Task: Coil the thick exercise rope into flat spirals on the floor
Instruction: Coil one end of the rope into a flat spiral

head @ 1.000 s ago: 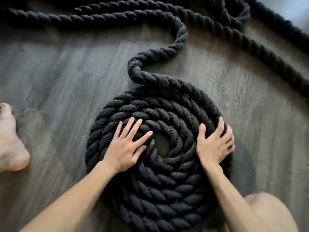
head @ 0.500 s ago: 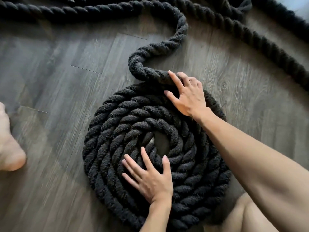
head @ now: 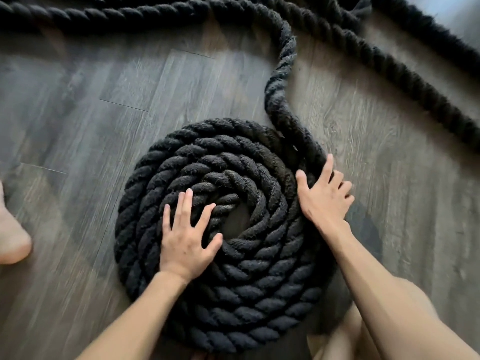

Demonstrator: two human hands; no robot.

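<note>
On floor: rope spiral (head: 220, 229), partly wound; left hand (head: 187, 237) fingers spread flat; right hand (head: 324, 201) fingers splayed, pressed outer turn at 3 o'clock; next, feed slack inward.

Floor (head: 85, 131): grey-brown wood-look planks, grain running diagonally, a few plank seams visible at left. Blurred toward the lower left corner. Bare foot (head: 11, 235) at the left edge, resting on the floor, partly cut off. Pale bright patch (head: 452, 11) at top right corner; unclear what it is.
</note>
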